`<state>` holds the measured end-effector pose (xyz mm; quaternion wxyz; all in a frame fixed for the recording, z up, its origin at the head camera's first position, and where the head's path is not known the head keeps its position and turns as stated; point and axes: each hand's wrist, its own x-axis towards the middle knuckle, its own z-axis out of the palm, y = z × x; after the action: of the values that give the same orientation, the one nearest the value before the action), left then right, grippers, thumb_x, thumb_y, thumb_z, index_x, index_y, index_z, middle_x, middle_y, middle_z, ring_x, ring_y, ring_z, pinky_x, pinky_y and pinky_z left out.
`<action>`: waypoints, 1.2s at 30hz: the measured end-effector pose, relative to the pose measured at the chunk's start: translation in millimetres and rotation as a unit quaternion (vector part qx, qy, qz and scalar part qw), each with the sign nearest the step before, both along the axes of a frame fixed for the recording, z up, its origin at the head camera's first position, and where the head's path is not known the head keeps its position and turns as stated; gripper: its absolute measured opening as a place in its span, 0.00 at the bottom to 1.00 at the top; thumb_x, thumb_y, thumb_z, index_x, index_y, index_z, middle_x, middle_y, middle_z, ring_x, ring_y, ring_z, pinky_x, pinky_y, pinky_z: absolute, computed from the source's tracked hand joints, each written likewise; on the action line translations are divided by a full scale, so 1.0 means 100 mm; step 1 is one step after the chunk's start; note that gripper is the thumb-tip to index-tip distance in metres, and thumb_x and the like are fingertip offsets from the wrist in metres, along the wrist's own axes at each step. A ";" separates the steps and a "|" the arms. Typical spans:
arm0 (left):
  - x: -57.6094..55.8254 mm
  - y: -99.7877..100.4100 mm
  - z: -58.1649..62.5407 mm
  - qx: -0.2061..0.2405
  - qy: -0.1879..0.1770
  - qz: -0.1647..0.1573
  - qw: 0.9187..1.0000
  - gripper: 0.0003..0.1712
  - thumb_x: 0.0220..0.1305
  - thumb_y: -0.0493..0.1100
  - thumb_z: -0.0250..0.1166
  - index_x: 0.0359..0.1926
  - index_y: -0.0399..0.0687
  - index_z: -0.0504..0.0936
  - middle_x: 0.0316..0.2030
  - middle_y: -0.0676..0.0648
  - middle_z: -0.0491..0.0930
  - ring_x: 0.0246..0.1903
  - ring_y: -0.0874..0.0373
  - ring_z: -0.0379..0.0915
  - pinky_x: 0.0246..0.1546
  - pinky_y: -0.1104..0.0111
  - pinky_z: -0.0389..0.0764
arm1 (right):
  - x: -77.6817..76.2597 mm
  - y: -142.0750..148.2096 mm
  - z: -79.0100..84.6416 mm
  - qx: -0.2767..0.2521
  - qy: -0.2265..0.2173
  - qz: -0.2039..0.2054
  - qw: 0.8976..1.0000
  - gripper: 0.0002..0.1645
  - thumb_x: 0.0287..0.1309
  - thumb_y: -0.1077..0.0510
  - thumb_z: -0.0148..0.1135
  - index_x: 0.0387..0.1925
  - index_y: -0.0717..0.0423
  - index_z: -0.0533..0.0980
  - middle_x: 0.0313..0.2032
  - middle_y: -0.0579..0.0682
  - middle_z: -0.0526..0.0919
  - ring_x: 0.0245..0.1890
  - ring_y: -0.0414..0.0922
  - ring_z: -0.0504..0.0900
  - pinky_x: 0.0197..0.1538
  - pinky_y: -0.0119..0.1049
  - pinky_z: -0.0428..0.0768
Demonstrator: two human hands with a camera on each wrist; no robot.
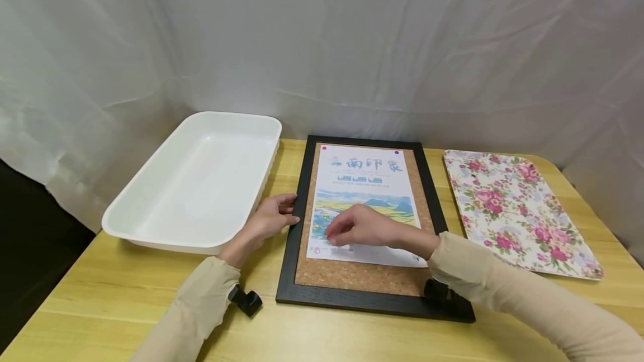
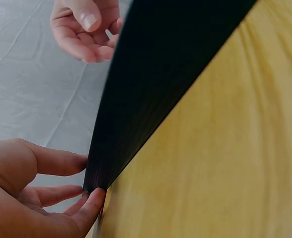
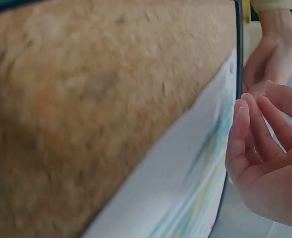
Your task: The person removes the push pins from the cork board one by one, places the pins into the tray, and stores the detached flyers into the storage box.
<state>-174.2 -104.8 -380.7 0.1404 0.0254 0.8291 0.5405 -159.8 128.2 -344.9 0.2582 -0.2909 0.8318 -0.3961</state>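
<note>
A poster (image 1: 352, 177) with blue brush characters and a landscape lies on a black-framed cork board (image 1: 372, 281). A red pin (image 1: 324, 148) and a purple pin (image 1: 396, 152) sit at its top corners. My left hand (image 1: 269, 218) touches the board's left side with its fingertips, thumb and fingers spread apart. Over the poster's lower left hovers my right hand (image 1: 364, 225), its fingers loosely bent. No object shows in the right hand (image 3: 270, 153) in the right wrist view. That hand partly hides the landscape.
Left of the board is a deep white tray (image 1: 196, 183), close to the left forearm. A flowered tray (image 1: 523, 211) lies to the right, near the right forearm. Behind the wooden table (image 1: 90, 306) hangs a pale curtain (image 1: 322, 55).
</note>
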 end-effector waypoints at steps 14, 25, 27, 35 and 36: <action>-0.01 -0.01 0.01 0.001 0.004 0.002 1.000 0.32 0.63 0.27 0.60 0.68 0.31 0.64 0.61 0.33 0.70 0.58 0.42 0.68 0.52 0.58 0.75 | 0.08 -0.21 -0.14 -0.032 -0.043 -0.052 0.997 0.11 0.59 0.63 0.66 0.44 0.60 0.83 0.34 0.47 0.86 0.34 0.40 0.84 0.34 0.35 0.81; -0.02 0.01 0.00 0.008 0.010 -0.005 1.000 0.32 0.63 0.26 0.60 0.68 0.29 0.63 0.61 0.33 0.69 0.58 0.42 0.68 0.51 0.58 0.75 | 0.06 -0.22 -0.17 -0.023 -0.035 -0.063 0.997 0.10 0.58 0.65 0.65 0.42 0.62 0.84 0.31 0.48 0.86 0.32 0.40 0.83 0.32 0.35 0.81; -0.02 0.00 0.00 0.008 0.009 -0.005 1.000 0.33 0.63 0.26 0.60 0.68 0.29 0.63 0.61 0.33 0.69 0.58 0.42 0.68 0.51 0.58 0.75 | 0.05 -0.23 -0.17 -0.020 -0.035 -0.061 0.997 0.10 0.57 0.66 0.65 0.42 0.62 0.84 0.31 0.48 0.86 0.32 0.40 0.83 0.32 0.35 0.81; -0.02 -0.01 0.00 0.004 0.008 -0.005 1.000 0.33 0.63 0.27 0.60 0.68 0.30 0.63 0.62 0.33 0.69 0.58 0.42 0.68 0.51 0.59 0.76 | 0.04 -0.29 -0.16 -0.006 0.007 -0.017 1.000 0.08 0.52 0.69 0.68 0.36 0.61 0.85 0.27 0.46 0.85 0.28 0.38 0.81 0.31 0.32 0.80; -0.02 -0.01 -0.01 0.003 0.008 -0.005 1.000 0.33 0.63 0.27 0.60 0.68 0.30 0.63 0.62 0.33 0.69 0.58 0.42 0.68 0.51 0.58 0.76 | 0.04 -0.30 -0.16 -0.005 0.016 -0.011 1.000 0.08 0.52 0.70 0.68 0.35 0.61 0.86 0.27 0.45 0.85 0.27 0.37 0.81 0.31 0.32 0.80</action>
<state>-176.3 -105.6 -381.3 0.1359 0.0342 0.8285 0.5422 -156.2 98.5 -360.9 0.2388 -0.2899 0.8368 -0.3983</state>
